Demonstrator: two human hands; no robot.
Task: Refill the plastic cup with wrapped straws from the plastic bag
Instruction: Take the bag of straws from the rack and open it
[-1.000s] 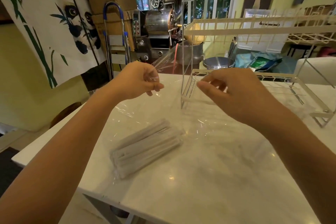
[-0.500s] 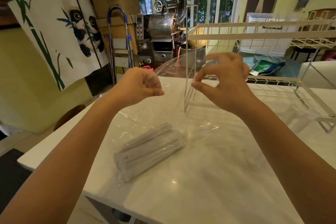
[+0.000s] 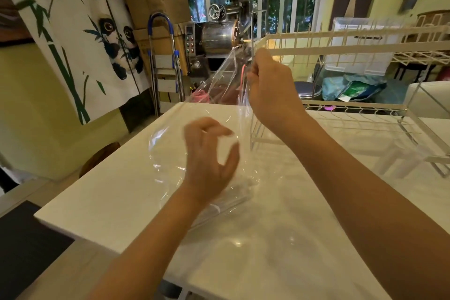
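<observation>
A clear plastic bag [image 3: 170, 143] lies on the white marble table [image 3: 109, 190], its mouth pulled up. My right hand [image 3: 270, 87] is raised above the table and pinches the bag's top edge. My left hand [image 3: 209, 156] hovers lower, fingers spread and curled, at the bag's opening, holding nothing. The wrapped straws [image 3: 233, 200] lie inside the bag on the table, mostly hidden behind my left hand and wrist. No plastic cup is in view.
A white wire dish rack [image 3: 341, 114] stands on the table's far right. Beyond the table are a metal coffee roaster [image 3: 221, 34], a folding step ladder [image 3: 165, 66] and a panda curtain [image 3: 80, 31] at left.
My right hand has lifted the bag's top edge higher. My left hand has let go of the bag, dropped lower and opened its fingers over the straws.
</observation>
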